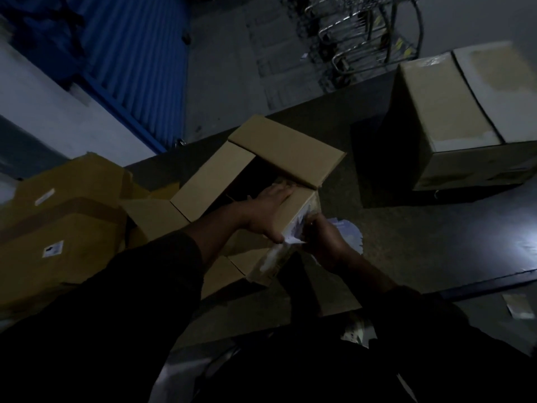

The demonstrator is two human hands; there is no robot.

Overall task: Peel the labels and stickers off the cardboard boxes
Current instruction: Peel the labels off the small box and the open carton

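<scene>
An open cardboard box (279, 149) lies on the dark floor in the middle of the head view, flaps spread. My left hand (268, 210) lies flat on the box's near flap, fingers straight, thumb down over the edge. On the box's right side is a white label (296, 228), partly torn. My right hand (324, 241) pinches this label at the box's side. Torn white label scraps (353, 234) lie just behind the right hand.
A large closed box (465, 117) stands at the right rear. Flattened boxes with small white stickers (53, 248) pile at the left. Blue corrugated shutter (130, 62) and a metal rack (363, 33) are at the back. Paper scraps (520, 309) lie on the floor at right.
</scene>
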